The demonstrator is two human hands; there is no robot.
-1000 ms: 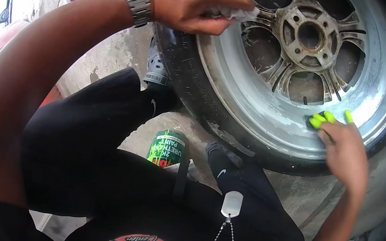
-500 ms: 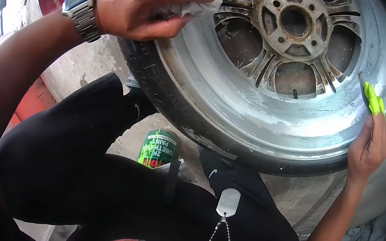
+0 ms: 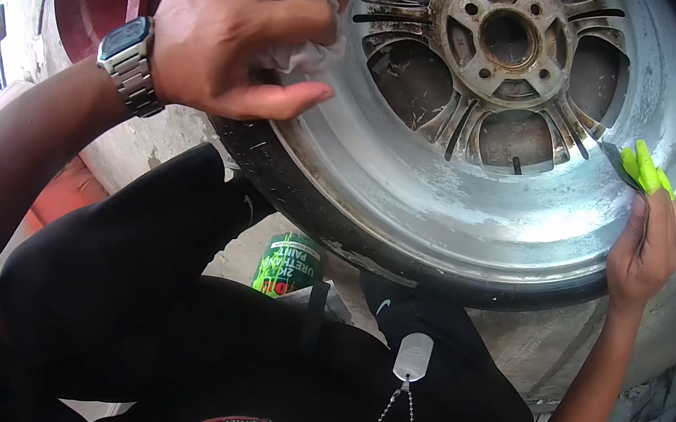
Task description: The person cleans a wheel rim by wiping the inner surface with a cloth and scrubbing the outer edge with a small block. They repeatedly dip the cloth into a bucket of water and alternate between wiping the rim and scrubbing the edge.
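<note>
The left hand (image 3: 216, 34) clutched a cloth (image 3: 301, 52) above the wheel (image 3: 454, 184), the right hand (image 3: 646, 250) pinching a dark sheet (image 3: 618, 167) so its far edge apparently stood free.

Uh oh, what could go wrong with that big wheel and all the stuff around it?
Maybe three things. The paint can sits between the legs, so a moving knee might knock it. The watch, worn above the left hand, is close to the wheel and might bump it. And the right hand holds a dark piece by the wheel, so bare skin might scrape on it.
</note>
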